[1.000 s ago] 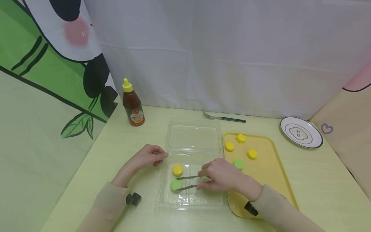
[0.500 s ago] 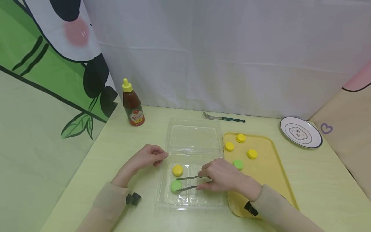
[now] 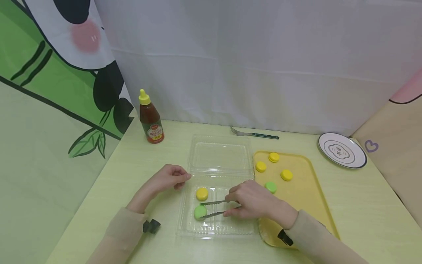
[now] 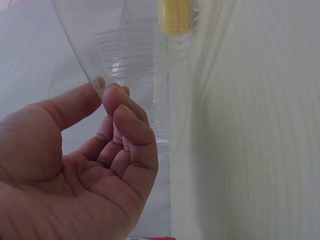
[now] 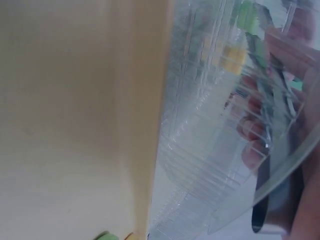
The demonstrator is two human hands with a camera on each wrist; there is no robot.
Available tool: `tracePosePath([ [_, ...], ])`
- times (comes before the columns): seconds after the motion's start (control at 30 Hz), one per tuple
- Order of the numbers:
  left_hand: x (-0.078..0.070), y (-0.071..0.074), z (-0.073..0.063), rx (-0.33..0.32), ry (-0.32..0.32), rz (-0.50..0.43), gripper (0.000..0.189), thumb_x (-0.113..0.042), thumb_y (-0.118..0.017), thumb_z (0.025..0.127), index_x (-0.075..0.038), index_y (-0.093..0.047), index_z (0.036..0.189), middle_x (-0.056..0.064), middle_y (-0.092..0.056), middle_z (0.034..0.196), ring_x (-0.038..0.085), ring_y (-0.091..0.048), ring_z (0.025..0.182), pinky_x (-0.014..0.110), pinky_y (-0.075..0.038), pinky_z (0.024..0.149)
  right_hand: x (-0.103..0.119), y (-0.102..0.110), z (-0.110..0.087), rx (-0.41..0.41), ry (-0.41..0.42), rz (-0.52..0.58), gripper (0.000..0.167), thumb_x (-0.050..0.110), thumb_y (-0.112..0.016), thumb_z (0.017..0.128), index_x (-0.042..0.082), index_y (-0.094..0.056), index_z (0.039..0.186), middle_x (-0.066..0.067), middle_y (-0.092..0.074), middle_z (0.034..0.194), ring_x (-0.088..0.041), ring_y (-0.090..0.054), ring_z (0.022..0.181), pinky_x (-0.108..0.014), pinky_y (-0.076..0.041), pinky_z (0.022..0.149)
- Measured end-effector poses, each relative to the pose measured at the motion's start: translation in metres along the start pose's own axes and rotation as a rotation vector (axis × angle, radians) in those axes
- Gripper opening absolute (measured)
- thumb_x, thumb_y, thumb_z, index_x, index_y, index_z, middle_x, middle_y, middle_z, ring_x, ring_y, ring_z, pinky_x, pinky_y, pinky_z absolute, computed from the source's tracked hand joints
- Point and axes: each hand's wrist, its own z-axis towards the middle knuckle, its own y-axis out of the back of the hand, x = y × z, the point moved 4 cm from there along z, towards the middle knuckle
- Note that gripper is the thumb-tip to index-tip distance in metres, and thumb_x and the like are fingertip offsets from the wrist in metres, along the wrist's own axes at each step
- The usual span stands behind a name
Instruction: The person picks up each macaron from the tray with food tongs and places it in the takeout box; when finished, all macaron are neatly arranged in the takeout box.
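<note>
A red sauce bottle with a yellow pointy cap [image 3: 151,123] stands up on the pale yellow-green table [image 3: 176,148]. Next comes the left hand [image 3: 169,178]. Its thumb and finger pinch the edge of a clear plastic box [image 3: 232,226], which lies with its lid open at the back. Inside the box, on the left side, are a round green cookie [image 3: 199,212] and, just behind it, a round yellow cookie [image 3: 202,194]. The thin metal tongs [image 3: 215,213] point at the green cookie. Their tips are apart, one at its back edge and one over its front side. I cannot tell if both touch it. The right hand [image 3: 250,200] grips the tongs. Behind the box lies a fork with a dark green handle [image 3: 263,135]. To the right is a flat yellow tray [image 3: 304,205], holding three more yellow cookies and one more green cookie. Farthest right sits a white plate with a dark rim [image 3: 342,150].
</note>
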Motion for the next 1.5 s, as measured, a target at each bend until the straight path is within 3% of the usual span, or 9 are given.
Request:
tracePosePath([
  [0.27, -0.001, 0.0, -0.001, -0.003, 0.004, 0.003, 0.028, -0.028, -0.067, 0.097, -0.001, -0.068, 0.101, 0.003, -0.058, 0.068, 0.018, -0.053, 0.068, 0.032, -0.044, 0.067, 0.0, 0.0, 0.0, 0.013, -0.028, -0.001, 0.037, 0.053, -0.072, 0.087, 0.018, -0.067, 0.076, 0.016, -0.038, 0.061, 0.003, -0.034, 0.051, -0.016, -0.026, 0.046],
  [0.6, 0.0, -0.001, -0.001, -0.009, 0.006, -0.002, 0.028, -0.028, -0.067, 0.097, 0.0, -0.067, 0.1, 0.004, -0.059, 0.069, 0.017, -0.054, 0.068, 0.032, -0.045, 0.067, 0.001, 0.002, 0.0, 0.007, -0.052, 0.006, 0.037, 0.054, -0.073, 0.086, 0.018, -0.07, 0.079, 0.013, -0.044, 0.061, 0.002, -0.033, 0.051, -0.016, -0.025, 0.046],
  [0.83, -0.002, -0.001, -0.002, -0.011, 0.016, -0.001, 0.028, -0.027, -0.067, 0.097, 0.0, -0.068, 0.101, 0.005, -0.06, 0.07, 0.017, -0.054, 0.067, 0.032, -0.045, 0.067, 0.0, 0.008, -0.001, 0.02, -0.091, 0.023, 0.039, 0.054, -0.073, 0.086, 0.015, -0.075, 0.09, 0.006, -0.055, 0.065, 0.001, -0.036, 0.051, -0.018, -0.03, 0.046],
  [1.17, -0.003, -0.001, -0.003, -0.011, 0.017, -0.001, 0.027, -0.028, -0.067, 0.097, 0.0, -0.067, 0.1, 0.005, -0.06, 0.069, 0.018, -0.054, 0.068, 0.032, -0.045, 0.067, -0.005, 0.022, -0.007, -0.006, -0.102, 0.021, 0.044, 0.056, -0.072, 0.085, 0.014, -0.076, 0.095, 0.011, -0.054, 0.068, 0.001, -0.04, 0.054, -0.017, -0.035, 0.051],
  [1.5, -0.003, 0.0, -0.002, -0.012, 0.02, -0.001, 0.028, -0.028, -0.067, 0.097, 0.0, -0.067, 0.101, 0.005, -0.06, 0.07, 0.018, -0.054, 0.068, 0.032, -0.045, 0.068, -0.016, 0.038, -0.018, -0.061, -0.125, 0.007, 0.048, 0.059, -0.074, 0.082, 0.013, -0.075, 0.095, 0.014, -0.049, 0.067, 0.0, -0.036, 0.053, -0.018, -0.033, 0.05],
])
